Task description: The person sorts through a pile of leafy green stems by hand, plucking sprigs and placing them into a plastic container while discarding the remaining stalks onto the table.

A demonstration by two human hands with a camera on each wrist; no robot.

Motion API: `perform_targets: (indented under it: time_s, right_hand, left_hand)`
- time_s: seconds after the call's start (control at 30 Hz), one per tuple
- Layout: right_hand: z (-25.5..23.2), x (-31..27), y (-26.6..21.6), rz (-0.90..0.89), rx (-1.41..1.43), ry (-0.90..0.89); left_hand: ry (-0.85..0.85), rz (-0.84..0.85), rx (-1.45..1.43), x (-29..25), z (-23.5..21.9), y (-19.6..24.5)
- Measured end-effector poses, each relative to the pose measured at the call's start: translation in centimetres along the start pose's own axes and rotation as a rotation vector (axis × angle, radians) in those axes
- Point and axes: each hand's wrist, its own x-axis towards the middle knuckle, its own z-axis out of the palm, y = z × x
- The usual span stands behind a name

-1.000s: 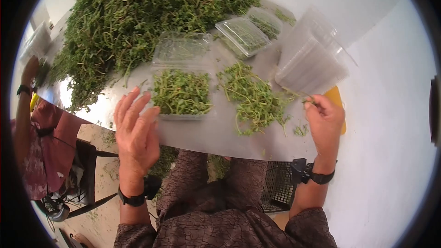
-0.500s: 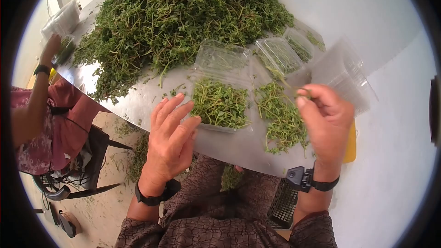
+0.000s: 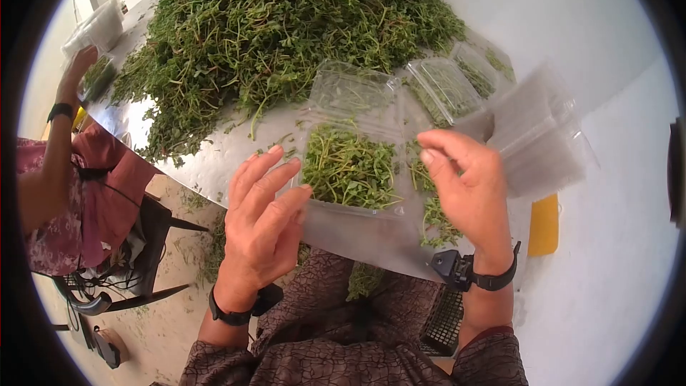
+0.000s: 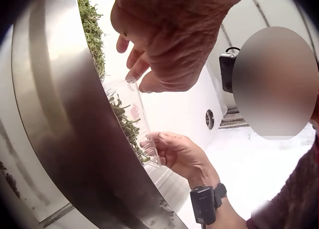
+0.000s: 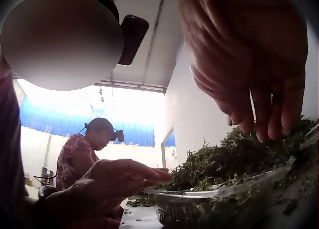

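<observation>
A clear plastic box [image 3: 350, 164] filled with green leafy stems lies on the metal table, its lid [image 3: 351, 93] folded back. My left hand [image 3: 264, 218] is at the box's left side with fingers spread and nothing held; in the left wrist view its fingertips are close to the clear plastic. Beyond the box's right side, my right hand [image 3: 468, 189] hovers over a small loose heap of stems [image 3: 437, 221], partly hiding it. In the right wrist view, the right hand [image 5: 249, 64] has its fingers hanging loosely, with no stem visible between them.
A large mound of greens [image 3: 286, 36] covers the back of the table. Filled boxes [image 3: 446, 89] and a leaning stack of clear containers [image 3: 539, 132] stand at the right, near a yellow object [image 3: 544, 225]. Another person's arm [image 3: 57, 143] reaches in at far left.
The head view has shifted, moving the table's contents rightward. My right hand has come left toward the box, and the stem it pinched no longer shows. My left hand stays beside the box.
</observation>
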Motion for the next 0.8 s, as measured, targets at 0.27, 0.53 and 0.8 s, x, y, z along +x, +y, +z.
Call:
perform_targets:
  time_s: [0.27,0.53,0.8]
  right_hand:
    - [2.1,-0.5,1.1,-0.377,-0.177,-0.208]
    - [-3.0,-2.0,1.9,-0.371,-0.213,-0.089]
    - [-5.4,-6.3,5.3,0.018,-0.353,-0.131]
  left_hand:
    - [-0.012,0.005,-0.041,-0.1,0.5,0.5]
    - [-0.016,0.023,-0.026,-1.0,0.4,1.1]
    - [-0.002,0.138,-0.033,-1.8,1.4,3.0]
